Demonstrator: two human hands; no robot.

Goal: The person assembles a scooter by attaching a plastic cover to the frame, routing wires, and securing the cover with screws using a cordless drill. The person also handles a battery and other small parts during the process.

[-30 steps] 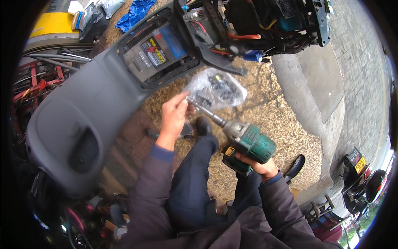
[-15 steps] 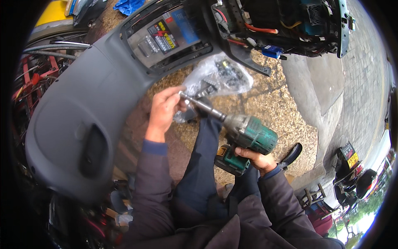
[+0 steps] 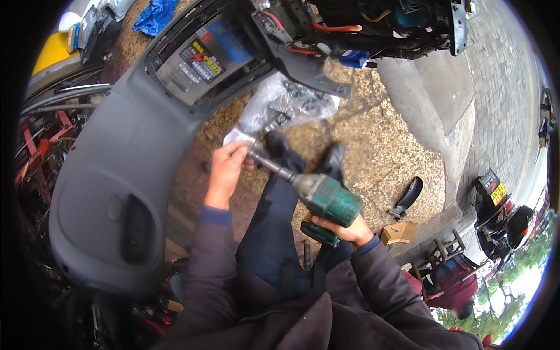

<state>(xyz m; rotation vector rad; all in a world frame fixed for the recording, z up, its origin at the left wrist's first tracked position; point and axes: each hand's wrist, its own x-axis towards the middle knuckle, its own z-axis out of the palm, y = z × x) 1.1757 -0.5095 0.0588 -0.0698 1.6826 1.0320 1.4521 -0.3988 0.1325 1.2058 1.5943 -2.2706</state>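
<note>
My right hand (image 3: pixel 345 230) grips the handle of a green cordless impact driver (image 3: pixel 325 199), whose long metal shaft points up and to the left. My left hand (image 3: pixel 224 172) is closed around the tip of that shaft (image 3: pixel 263 161), fingers pinched on the socket end. Just beyond the tip lies a clear plastic bag of small metal parts (image 3: pixel 286 105) on the gravel. My dark blue trouser legs and black shoes (image 3: pixel 332 160) are under the tool.
A large grey scooter body panel (image 3: pixel 111 175) fills the left side, with an open battery compartment (image 3: pixel 204 58) at its top. An exposed scooter frame with wiring (image 3: pixel 361 29) stands at the top. A small cardboard box (image 3: pixel 399 232) and a black curved part (image 3: pixel 408 195) lie to the right.
The view has tilted, so the hands and driver sit lower in the picture. My left hand has stayed on the shaft's tip and my right hand has kept its grip on the driver.
</note>
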